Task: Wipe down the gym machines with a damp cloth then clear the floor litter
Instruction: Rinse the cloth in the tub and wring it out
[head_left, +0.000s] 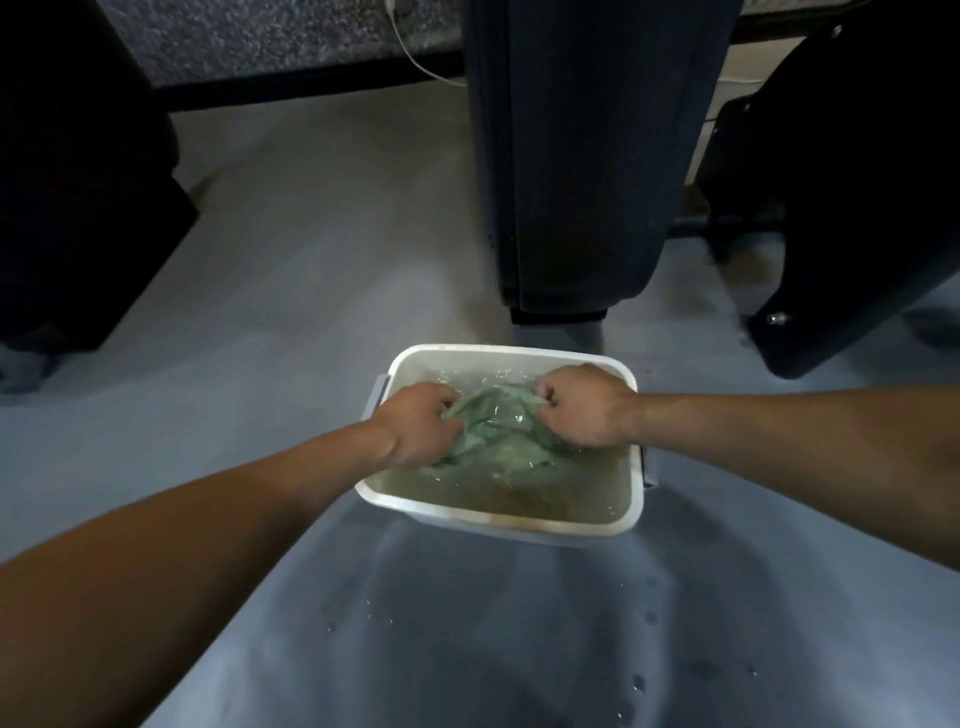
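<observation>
1. This looks like a gym or fitness room, seen from low over a smooth grey floor (270, 291).
2. Beyond the gripping hands stands a tall dark machine housing (587, 156) on a narrow base, just past the white tub of water (498, 525) they reach into.
3. Right of the grip, dark padded equipment (852, 197) with metal fittings stands on the floor.
4. Left of the grip sits a large black block (78, 197).
5. Far beyond, a speckled mat (260, 41) edges the floor, crossed by a white cable (415, 62).
6. Water drops (639, 680) spot the floor nearer than the grip.

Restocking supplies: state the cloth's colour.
Pale green cloth, soaking in the tub's water; head view.
</observation>
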